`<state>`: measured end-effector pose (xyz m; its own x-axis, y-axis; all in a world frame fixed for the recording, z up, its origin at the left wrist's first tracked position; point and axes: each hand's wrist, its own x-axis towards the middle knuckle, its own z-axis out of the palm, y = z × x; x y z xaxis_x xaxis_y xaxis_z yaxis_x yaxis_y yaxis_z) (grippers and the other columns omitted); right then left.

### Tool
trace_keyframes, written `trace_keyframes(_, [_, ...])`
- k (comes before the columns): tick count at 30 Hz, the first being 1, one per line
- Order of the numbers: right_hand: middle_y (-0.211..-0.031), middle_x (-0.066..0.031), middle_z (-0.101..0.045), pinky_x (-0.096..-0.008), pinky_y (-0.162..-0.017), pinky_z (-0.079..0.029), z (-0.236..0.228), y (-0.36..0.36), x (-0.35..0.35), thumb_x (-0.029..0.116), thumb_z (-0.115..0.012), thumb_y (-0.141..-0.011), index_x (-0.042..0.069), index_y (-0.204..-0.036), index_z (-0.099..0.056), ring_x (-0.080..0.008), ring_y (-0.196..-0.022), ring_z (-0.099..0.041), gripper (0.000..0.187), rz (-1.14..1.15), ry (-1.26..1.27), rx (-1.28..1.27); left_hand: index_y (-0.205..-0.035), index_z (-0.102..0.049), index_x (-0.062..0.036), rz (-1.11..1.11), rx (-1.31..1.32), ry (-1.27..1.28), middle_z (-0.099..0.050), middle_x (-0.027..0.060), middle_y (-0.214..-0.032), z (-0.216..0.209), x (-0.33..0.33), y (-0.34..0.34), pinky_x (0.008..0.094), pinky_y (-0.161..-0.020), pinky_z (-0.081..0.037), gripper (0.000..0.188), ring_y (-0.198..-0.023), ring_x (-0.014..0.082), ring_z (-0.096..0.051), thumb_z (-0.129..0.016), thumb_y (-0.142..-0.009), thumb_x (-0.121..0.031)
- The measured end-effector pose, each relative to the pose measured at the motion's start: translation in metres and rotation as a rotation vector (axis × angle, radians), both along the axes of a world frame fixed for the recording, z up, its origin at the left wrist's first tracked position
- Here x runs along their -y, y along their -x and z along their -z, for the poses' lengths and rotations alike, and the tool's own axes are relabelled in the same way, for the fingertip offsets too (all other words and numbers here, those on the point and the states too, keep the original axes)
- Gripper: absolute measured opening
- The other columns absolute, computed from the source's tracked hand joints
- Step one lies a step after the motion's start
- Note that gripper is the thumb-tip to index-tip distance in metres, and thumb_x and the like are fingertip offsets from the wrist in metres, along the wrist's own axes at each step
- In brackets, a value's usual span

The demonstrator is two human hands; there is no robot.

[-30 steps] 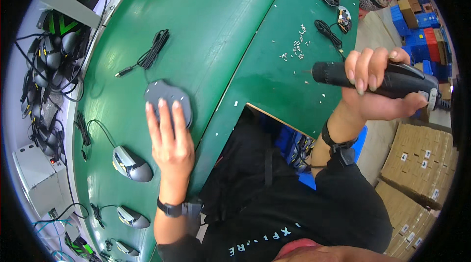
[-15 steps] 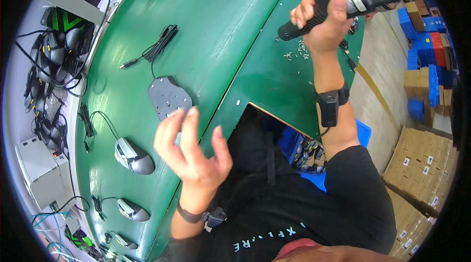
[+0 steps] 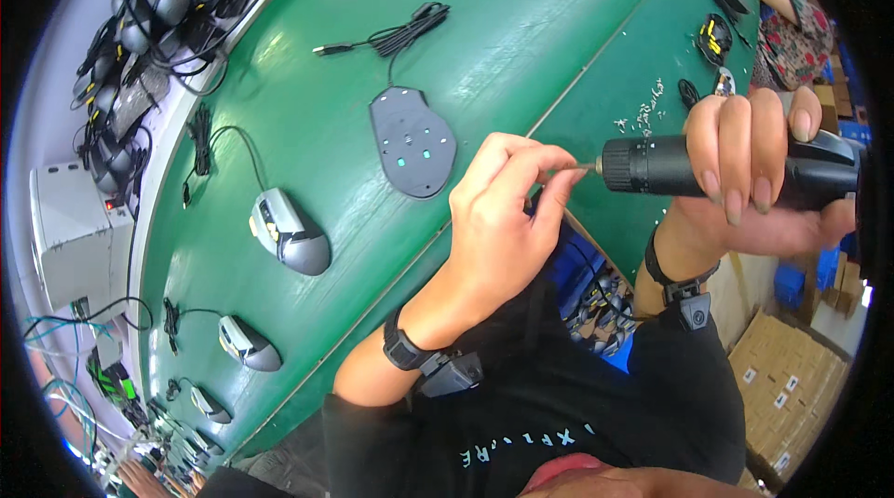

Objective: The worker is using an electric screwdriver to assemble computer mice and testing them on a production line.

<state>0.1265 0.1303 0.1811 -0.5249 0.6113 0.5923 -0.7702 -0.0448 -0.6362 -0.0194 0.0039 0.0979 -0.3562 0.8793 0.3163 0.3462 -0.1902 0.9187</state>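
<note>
Bright, even light, soft glare on the green table (image 3: 521, 23), fisheye-bent black rim.

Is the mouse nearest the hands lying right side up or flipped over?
Flipped over: the mouse shows its flat dark underside with small light pads, unlike the grey mouse beside it.

The electric screwdriver (image 3: 726, 167) in my right hand (image 3: 754, 181) is matt black plastic with a ribbed collar and a thin bare-metal bit. Just left of it, the upturned mouse base (image 3: 413, 142) is dull dark-grey plastic. Left of that base, a finished mouse (image 3: 289, 232) shows glossy grey shell. The table (image 3: 521, 23) beneath is smooth green, faintly shiny, scuffed.
</note>
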Motion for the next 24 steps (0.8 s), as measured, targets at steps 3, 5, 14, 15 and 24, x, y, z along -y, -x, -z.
trace_keyframes(3, [-0.069, 0.0006, -0.056, -0.0273, -0.055, -0.047, 0.000, 0.017, 0.010, 0.046, -0.071, -0.084, 0.003, -0.107, -0.051, -0.0104, -0.051, -0.055, 0.053, -0.049, 0.032, -0.009, -0.088, -0.071, -0.0029, -0.092, -0.139, -0.087, -0.063, 0.0089, -0.086, -0.006, 0.017, 0.015, 0.0273, -0.058, -0.050, 0.015, -0.067, 0.0181, -0.062, -0.077, -0.076, 0.003])
trace_keyframes(5, [-0.069, 0.0007, -0.056, -0.0272, -0.053, -0.048, 0.002, 0.028, 0.017, 0.045, -0.071, -0.084, 0.003, -0.107, -0.050, -0.0103, -0.051, -0.055, 0.052, -0.080, 0.047, -0.008, -0.088, -0.070, -0.0023, -0.097, -0.283, -0.122, -0.062, 0.0095, -0.084, -0.008, 0.031, 0.023, 0.0303, -0.058, -0.049, 0.020, -0.068, 0.0222, -0.061, -0.076, -0.071, 0.007])
trace_keyframes(14, [-0.072, -0.0006, -0.056, -0.0278, -0.053, -0.045, 0.016, 0.083, 0.058, 0.061, -0.064, -0.089, 0.006, -0.114, -0.047, -0.0124, -0.054, -0.056, 0.063, -0.128, -0.019, 0.168, -0.091, -0.069, -0.0012, -0.193, -0.688, 0.054, -0.060, 0.0084, -0.084, -0.003, 0.071, 0.055, 0.0346, -0.062, -0.050, 0.029, -0.076, 0.0255, -0.059, -0.076, -0.064, 0.004])
trace_keyframes(15, [-0.073, -0.0012, -0.055, -0.0282, -0.054, -0.044, 0.019, 0.087, 0.056, 0.064, -0.063, -0.088, 0.006, -0.114, -0.047, -0.0129, -0.055, -0.054, 0.065, -0.165, -0.039, 0.133, -0.096, -0.069, -0.0014, -0.221, -0.664, 0.040, -0.060, 0.0094, -0.087, -0.002, 0.069, 0.058, 0.0364, -0.067, -0.051, 0.034, -0.081, 0.0269, -0.059, -0.078, -0.063, 0.002])
trace_keyframes(24, [-0.068, -0.0005, -0.051, -0.0315, -0.053, -0.041, 0.043, 0.140, 0.045, 0.081, -0.052, -0.082, 0.007, -0.118, -0.052, -0.0134, -0.053, -0.050, 0.082, -0.074, -0.066, 0.058, -0.134, -0.044, 0.0078, -0.402, -0.096, 0.265, -0.063, 0.0211, -0.106, 0.023, 0.070, 0.087, 0.0409, -0.078, -0.053, 0.074, -0.094, 0.0345, -0.064, -0.083, -0.075, -0.014])
